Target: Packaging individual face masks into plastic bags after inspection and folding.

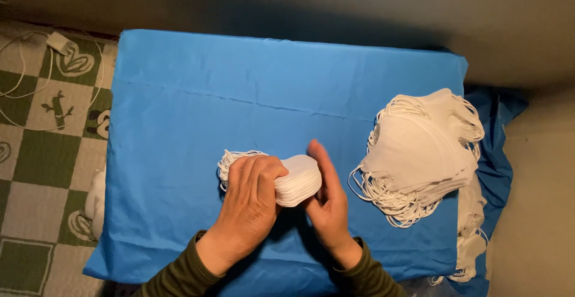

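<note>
We've got the small mask stack (294,181) between both hands, long axis running 9 to 3 o'clock. Left hand (251,204) grips it closed from 9; right hand (328,204) flat and open against its 3 o'clock end. Big mask pile (419,153) sits further out at 3 on the blue-covered worktop (179,111).

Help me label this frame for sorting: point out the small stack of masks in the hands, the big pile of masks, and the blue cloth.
small stack of masks (299,183), head view, its exposed white right end.
big pile of masks (416,153), head view, top mask's face.
blue cloth (239,93), head view, bare upper part.
</note>
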